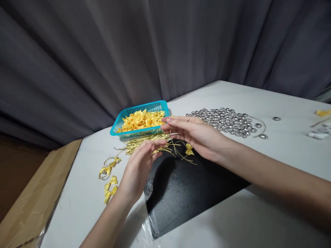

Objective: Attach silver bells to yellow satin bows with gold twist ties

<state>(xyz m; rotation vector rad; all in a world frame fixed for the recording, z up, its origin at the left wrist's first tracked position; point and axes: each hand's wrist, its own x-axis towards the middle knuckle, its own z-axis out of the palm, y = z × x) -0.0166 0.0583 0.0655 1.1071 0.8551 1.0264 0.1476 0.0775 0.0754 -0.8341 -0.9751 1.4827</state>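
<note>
My left hand (141,163) hovers over the left edge of a black mat (191,193), its fingers curled toward the right; what lies between them, if anything, is hidden. Facing it, my right hand (192,134) has its thumb and fingers bent around a thin pale strand (176,133), which looks like a twist tie. Just under the right hand is a yellow ribbon bow (189,149), with loose gold strands around it. A bundle of gold twist ties (137,144) lies behind my left hand.
Behind the hands stands a turquoise basket (119,123) of yellow bows. Silver beads (227,120) are heaped at the right. Several finished-looking bow pieces (110,168) lie at the left, near a cardboard box (38,196). White pieces (319,134) sit far right. A grey curtain (165,48) hangs behind.
</note>
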